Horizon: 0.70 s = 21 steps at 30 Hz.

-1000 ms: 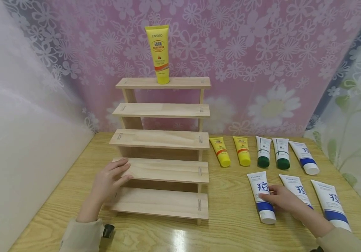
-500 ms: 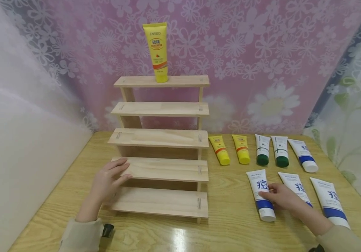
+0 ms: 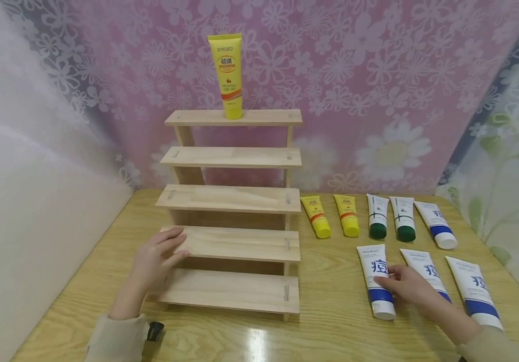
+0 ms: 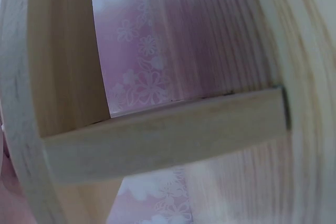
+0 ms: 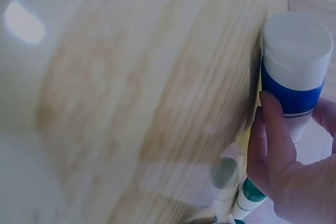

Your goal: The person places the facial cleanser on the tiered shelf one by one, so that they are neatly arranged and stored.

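My right hand [image 3: 409, 286] pinches a white squeeze tube [image 3: 378, 296] with a blue band and white cap, low on its body. In the right wrist view, the fingers [image 5: 278, 135] curl against the tube just past its blue band, cap towards the camera. At the left, my left hand [image 3: 157, 256] rests on the left end of the second-lowest shelf of a wooden tiered rack [image 3: 228, 198]. Its fingers lie over the board, thumb near the front edge. The left wrist view mostly shows the rack's side frame [image 4: 168, 140]. A yellow tube [image 3: 227, 75] stands cap-down on the top shelf.
To the right of the rack, two yellow tubes [image 3: 347, 216], two white tubes with green caps [image 3: 403, 218] and a blue-banded tube [image 3: 436, 224] lie in a back row. Two more blue-banded tubes [image 3: 474, 291] lie in front, one partly behind my right arm.
The held tube has turned slightly, its flat end shifting a little to the right. My left hand keeps its place on the shelf.
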Tool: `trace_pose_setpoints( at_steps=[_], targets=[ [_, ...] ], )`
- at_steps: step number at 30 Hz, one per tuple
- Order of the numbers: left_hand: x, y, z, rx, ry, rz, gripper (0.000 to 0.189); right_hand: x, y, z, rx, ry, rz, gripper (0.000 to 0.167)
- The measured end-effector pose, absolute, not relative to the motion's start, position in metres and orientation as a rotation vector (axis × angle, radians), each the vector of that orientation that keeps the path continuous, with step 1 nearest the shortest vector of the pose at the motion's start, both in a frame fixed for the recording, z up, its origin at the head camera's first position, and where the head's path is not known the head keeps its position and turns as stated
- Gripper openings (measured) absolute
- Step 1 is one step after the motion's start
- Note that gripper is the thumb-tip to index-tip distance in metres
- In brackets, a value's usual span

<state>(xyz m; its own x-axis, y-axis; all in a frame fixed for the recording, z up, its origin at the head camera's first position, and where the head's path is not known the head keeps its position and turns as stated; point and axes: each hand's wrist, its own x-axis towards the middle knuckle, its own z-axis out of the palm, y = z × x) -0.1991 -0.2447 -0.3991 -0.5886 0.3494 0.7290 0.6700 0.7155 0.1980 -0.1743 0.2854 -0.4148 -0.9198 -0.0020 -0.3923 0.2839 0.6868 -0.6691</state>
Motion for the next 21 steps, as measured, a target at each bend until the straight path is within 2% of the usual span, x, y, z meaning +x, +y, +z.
trace_pose_setpoints(
  at_steps=[21],
  targets=[
    [-0.197, -0.244, -0.400, -0.768, -2.244, -0.613, 0.054, -0.170, 0.267, -0.395, 0.216, 2.596, -1.310, 0.093]
  ],
)
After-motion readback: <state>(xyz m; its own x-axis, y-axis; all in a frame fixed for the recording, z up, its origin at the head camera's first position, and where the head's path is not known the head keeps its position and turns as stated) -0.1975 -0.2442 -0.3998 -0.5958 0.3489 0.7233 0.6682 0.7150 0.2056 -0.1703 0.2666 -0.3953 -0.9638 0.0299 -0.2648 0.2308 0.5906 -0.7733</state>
